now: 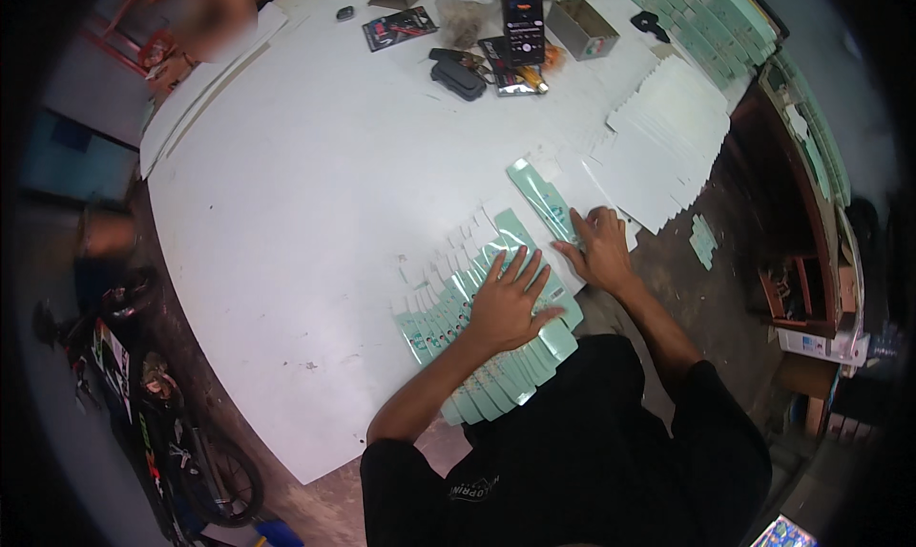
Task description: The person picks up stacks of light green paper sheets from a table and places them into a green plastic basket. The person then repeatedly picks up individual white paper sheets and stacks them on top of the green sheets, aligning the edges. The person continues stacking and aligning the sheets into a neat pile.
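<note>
Several flat mint-green printed cartons (420, 329) lie fanned out and overlapping along the near edge of the white table. My left hand (510, 304) rests flat on the fan with its fingers spread. To its right, a narrow, folded mint-green carton (544, 199) lies at a slant on the table. My right hand (603, 248) is at the near end of that carton, thumb and forefinger against it and the other fingers curled. My right palm and part of the carton's near end are hidden.
White unprinted sheets (668, 132) are stacked at the table's right side. Mint-green stacks (711, 27) stand at the far right. A propped phone (523, 27), an open box (583, 31) and a dark case (458, 77) sit at the back. A bicycle (191, 442) stands left. Another person (205, 17) is at the far left.
</note>
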`<state>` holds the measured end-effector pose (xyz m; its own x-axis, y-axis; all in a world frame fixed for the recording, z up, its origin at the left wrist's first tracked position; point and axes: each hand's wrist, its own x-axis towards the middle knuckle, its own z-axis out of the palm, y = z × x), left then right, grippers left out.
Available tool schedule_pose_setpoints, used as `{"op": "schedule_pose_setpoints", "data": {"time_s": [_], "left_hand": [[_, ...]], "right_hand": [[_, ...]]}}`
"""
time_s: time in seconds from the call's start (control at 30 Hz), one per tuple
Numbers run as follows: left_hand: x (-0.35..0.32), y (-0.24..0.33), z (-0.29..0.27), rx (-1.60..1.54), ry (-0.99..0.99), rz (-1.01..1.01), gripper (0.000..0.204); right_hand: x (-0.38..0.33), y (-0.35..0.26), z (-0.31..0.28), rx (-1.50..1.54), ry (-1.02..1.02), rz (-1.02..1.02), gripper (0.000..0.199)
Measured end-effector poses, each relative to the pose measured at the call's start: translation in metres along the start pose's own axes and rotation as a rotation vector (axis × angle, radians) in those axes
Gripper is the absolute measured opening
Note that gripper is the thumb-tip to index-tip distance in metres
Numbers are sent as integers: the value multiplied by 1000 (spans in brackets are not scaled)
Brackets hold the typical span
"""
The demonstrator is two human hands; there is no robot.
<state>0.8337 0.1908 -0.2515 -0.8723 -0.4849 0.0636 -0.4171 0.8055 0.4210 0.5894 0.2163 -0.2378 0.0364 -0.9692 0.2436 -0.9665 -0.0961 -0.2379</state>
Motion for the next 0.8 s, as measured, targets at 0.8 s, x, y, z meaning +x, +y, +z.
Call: {"op": "schedule_pose_setpoints", "data": {"time_s": [0.8], "left_hand": [[9,5,-3,-7,115,-4,52]], "right_hand": [[-6,-9,-12,8,-27,13,53]]}}
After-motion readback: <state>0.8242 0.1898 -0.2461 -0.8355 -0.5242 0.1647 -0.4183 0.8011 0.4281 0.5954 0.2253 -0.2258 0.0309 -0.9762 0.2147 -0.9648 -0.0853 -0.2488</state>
